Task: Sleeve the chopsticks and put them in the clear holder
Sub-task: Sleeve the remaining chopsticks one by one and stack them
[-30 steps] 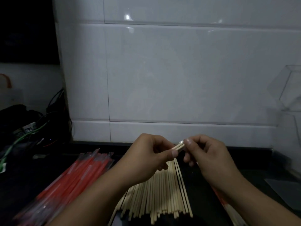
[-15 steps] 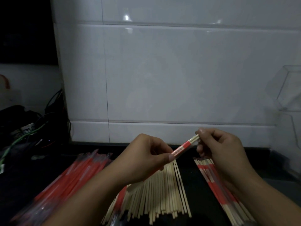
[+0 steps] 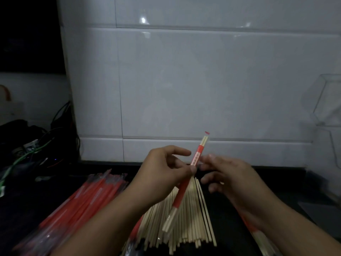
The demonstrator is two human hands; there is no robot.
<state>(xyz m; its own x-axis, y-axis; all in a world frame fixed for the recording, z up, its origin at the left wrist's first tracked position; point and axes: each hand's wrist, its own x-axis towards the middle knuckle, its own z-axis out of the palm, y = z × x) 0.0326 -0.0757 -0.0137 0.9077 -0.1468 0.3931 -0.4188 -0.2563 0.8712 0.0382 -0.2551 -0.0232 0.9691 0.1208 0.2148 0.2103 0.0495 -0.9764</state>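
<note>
Left hand (image 3: 166,174) pinches sleeved chopsticks (image 3: 186,183); clear holder (image 3: 328,104) apart.

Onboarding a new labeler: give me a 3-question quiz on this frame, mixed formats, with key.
1. True or false: the sleeved pair lies flat on the pile of bare chopsticks.
2. Which hand has its grip on the sleeved pair? A) left hand B) right hand C) both
3. Fill in: the clear holder stands at the ___ edge of the view.

Key
1. False: it is held tilted above the pile.
2. A: thumb and fingers pinch its middle; the right hand's blurred fingers look loose beside it.
3. right
</note>
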